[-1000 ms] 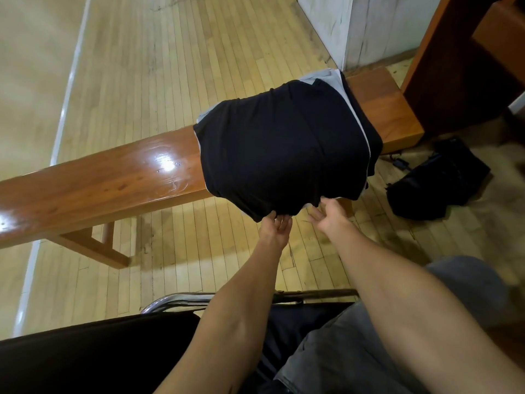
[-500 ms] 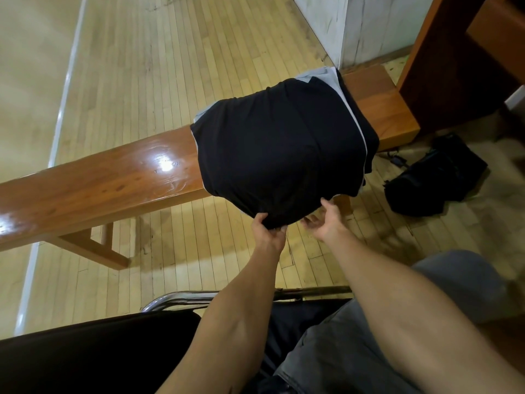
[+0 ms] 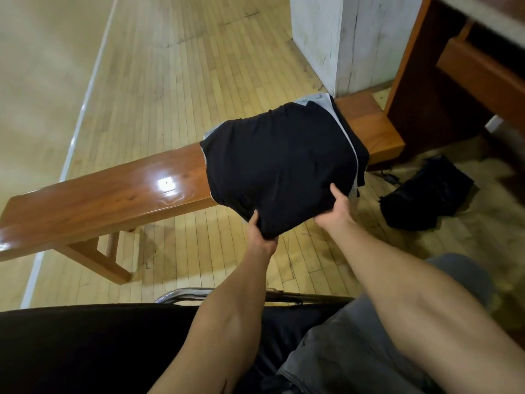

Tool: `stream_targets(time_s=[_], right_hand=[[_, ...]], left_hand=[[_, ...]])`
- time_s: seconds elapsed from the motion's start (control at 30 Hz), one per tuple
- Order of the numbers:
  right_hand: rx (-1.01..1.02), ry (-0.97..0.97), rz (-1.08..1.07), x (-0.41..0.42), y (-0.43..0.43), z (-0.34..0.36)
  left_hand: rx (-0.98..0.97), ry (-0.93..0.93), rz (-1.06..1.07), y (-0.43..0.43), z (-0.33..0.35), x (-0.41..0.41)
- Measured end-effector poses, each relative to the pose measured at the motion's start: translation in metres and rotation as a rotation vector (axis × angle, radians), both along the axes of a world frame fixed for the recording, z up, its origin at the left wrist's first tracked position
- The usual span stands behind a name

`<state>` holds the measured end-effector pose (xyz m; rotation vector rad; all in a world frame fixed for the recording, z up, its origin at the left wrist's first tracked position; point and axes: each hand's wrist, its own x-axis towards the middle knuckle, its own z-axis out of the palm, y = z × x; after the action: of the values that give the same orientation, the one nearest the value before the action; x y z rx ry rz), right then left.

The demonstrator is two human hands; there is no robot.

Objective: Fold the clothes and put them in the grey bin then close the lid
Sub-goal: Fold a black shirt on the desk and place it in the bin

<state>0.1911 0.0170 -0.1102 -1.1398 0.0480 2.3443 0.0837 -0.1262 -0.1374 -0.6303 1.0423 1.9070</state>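
Note:
A folded black garment [image 3: 281,163] with a grey layer showing at its edges lies across a glossy wooden bench [image 3: 108,200] and overhangs its near edge. My left hand [image 3: 260,233] grips the garment's near lower corner, thumb on top and fingers under the cloth. My right hand [image 3: 336,207] holds the near edge further right, thumb on the black cloth and fingers hidden beneath. No grey bin is in view.
A black bag [image 3: 426,194] lies on the wooden floor to the right of the bench. A white pillar [image 3: 341,44] and dark wooden furniture [image 3: 454,81] stand behind the bench's right end. A black chair seat with a metal frame [image 3: 85,345] is just below me.
Both hands have moved from just below the hanging edge up onto the garment and taken hold of its near edge, with the thumbs now on top of the cloth.

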Motion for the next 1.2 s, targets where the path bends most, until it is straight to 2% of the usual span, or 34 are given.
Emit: stream_targets(time_s=[0.13,0.27,0.4,0.47,0.53,0.6,0.67,0.77,0.9,1.03,1.2], right_hand=[[0.074,-0.064,-0.075,0.009,0.022,0.029],[0.168,-0.169,-0.116,0.014,0.048,0.063],[0.249,-0.242,-0.032,0.005,0.072,0.094],[0.254,-0.237,-0.022,-0.001,0.077,0.111],[0.235,-0.228,-0.088,-0.005,0.078,0.127],[0.204,-0.208,-0.153,-0.008,0.080,0.138],[0.198,-0.197,-0.176,-0.012,0.085,0.144],[0.244,-0.187,-0.090,-0.015,0.086,0.158],[0.384,-0.157,0.049,-0.017,0.076,0.187],[0.435,-0.071,0.045,-0.026,0.080,0.204],[0.469,0.003,-0.099,-0.027,0.093,0.238]], left_hand=[[-0.128,0.086,0.020,0.004,0.023,-0.019],[-0.383,0.128,0.048,0.009,0.053,-0.047],[-0.722,0.503,0.062,0.013,0.088,-0.063],[-0.696,0.560,0.076,0.018,0.107,-0.073],[-0.591,0.501,0.067,0.026,0.121,-0.085],[-0.478,0.410,0.153,0.035,0.133,-0.097],[-0.468,0.423,0.210,0.040,0.151,-0.099],[-0.418,0.504,0.137,0.045,0.174,-0.098],[-0.354,0.434,0.090,0.054,0.200,-0.103],[-0.360,0.563,0.072,0.076,0.223,-0.110],[-0.219,0.693,0.062,0.100,0.269,-0.107]])
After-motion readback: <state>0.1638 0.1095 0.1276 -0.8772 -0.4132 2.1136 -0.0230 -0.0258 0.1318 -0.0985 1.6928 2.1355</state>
